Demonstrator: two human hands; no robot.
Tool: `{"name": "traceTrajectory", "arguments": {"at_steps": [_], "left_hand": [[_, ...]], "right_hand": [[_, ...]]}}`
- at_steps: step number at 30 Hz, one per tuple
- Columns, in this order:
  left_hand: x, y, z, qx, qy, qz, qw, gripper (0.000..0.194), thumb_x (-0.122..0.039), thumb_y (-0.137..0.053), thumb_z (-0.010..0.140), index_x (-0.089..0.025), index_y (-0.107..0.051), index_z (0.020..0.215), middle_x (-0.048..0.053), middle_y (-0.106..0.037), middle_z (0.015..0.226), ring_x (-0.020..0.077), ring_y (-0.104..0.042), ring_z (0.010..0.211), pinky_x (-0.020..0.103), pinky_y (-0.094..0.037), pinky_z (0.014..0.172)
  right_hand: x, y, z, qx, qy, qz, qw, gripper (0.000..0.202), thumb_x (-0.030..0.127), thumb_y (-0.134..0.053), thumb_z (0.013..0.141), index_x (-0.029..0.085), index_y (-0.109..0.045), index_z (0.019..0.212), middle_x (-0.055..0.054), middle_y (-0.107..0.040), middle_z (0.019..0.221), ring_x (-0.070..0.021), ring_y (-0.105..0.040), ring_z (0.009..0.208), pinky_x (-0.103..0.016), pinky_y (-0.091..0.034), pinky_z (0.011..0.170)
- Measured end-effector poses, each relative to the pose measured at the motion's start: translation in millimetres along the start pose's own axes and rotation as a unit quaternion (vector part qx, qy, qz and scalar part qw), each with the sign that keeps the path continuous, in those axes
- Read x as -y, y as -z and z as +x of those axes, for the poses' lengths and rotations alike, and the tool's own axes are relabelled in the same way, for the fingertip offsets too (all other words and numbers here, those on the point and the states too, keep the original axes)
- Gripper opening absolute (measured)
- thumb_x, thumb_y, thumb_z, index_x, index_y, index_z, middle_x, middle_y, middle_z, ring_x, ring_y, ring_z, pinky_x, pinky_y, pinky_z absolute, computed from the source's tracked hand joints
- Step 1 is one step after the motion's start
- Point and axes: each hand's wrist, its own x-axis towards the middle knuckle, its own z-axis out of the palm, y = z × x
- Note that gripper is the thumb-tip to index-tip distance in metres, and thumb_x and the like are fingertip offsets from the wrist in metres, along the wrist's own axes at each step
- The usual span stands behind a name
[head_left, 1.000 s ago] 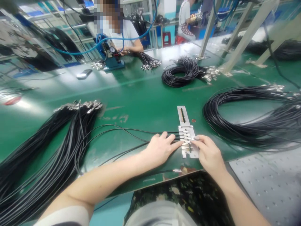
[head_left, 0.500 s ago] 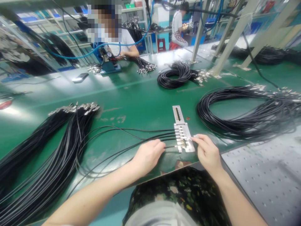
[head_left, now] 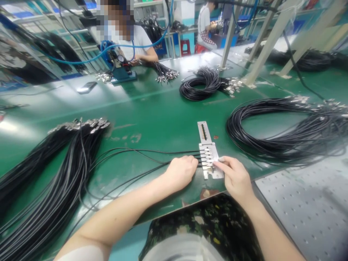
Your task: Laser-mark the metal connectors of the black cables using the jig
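A small silver metal fixture (head_left: 212,173) lies on the green bench, with several black cables (head_left: 174,151) running into its slots from the left. Their silver end fittings (head_left: 208,153) sit side by side in it. Close to the fixture's left edge, my left hand (head_left: 182,172) is closed on a black cable, palm down; its fingertips are partly hidden. From the right, my right hand (head_left: 237,177) reaches over the fixture's edge, thumb and forefinger closed at the metal end of the lowest cable. A slotted plate (head_left: 203,132) joins the fixture's far side.
A thick bundle of black cables (head_left: 67,174) lies left. Coiled cables (head_left: 201,85) lie further back, and a larger coil (head_left: 244,119) lies right. Across the bench a co-worker (head_left: 144,40) sits at a blue press (head_left: 119,69). A perforated metal sheet (head_left: 307,195) is at right front.
My left hand has moved right, up to the fixture, bringing the cable's end into the lower slot. My right hand has shifted left from the fixture's edge onto that end.
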Motion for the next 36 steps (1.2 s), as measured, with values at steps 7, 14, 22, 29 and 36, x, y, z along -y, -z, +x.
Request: {"name": "traceTrajectory", "arguments": {"at_steps": [7,14,22,29,36], "left_hand": [[3,-1.6,1,-0.01,-0.028,-0.003,1.0,0.025,-0.021,-0.03,0.092,-0.021,-0.047,0.11,0.003,-0.053,0.082,0.0155,-0.053,0.072,0.024,-0.043,0.057],[5,-15.1,-7,-0.056,-0.083,-0.009,0.995,0.036,-0.025,-0.025,0.094,-0.026,-0.039,0.127,0.003,-0.052,0.083,0.0154,-0.048,0.072,0.025,-0.041,0.06],[-1,-5.2,-6,-0.016,-0.055,-0.001,0.998,0.041,-0.022,-0.038,0.089,-0.029,-0.039,0.129,0.007,-0.049,0.104,0.0224,-0.041,0.09,0.034,-0.041,0.072],[-15,-2.5,-26,-0.096,-0.013,-0.025,0.995,0.041,-0.023,-0.036,0.089,-0.033,-0.039,0.128,0.007,-0.039,0.129,0.0267,-0.038,0.105,0.042,-0.038,0.084],[-27,-81.9,-140,0.049,-0.106,-0.213,0.97,0.028,-0.014,-0.039,0.083,-0.022,-0.055,0.104,0.003,-0.062,0.084,0.0151,-0.056,0.077,0.024,-0.045,0.071]], "right_hand": [[4,1,1,0.026,0.03,-0.071,0.997,0.045,-0.001,-0.037,0.075,0.022,-0.064,0.104,-0.009,-0.057,0.104,-0.0218,-0.05,0.089,-0.038,-0.041,0.073],[8,3,1,0.032,0.053,-0.098,0.993,0.04,0.0,-0.037,0.079,0.016,-0.064,0.102,-0.011,-0.06,0.1,-0.0241,-0.05,0.088,-0.039,-0.04,0.073],[8,0,2,0.022,0.053,-0.097,0.994,0.041,-0.001,-0.038,0.075,0.018,-0.066,0.099,-0.01,-0.062,0.098,-0.0246,-0.051,0.088,-0.039,-0.039,0.074],[-1,-1,-1,-0.007,0.017,-0.034,0.999,0.042,0.002,-0.035,0.078,0.02,-0.066,0.1,-0.009,-0.058,0.103,-0.0219,-0.054,0.089,-0.038,-0.044,0.076],[-1,0,-3,-0.075,-0.019,0.01,0.997,0.043,0.003,-0.034,0.077,0.022,-0.065,0.101,-0.007,-0.056,0.099,-0.0189,-0.057,0.089,-0.032,-0.049,0.076]]}}
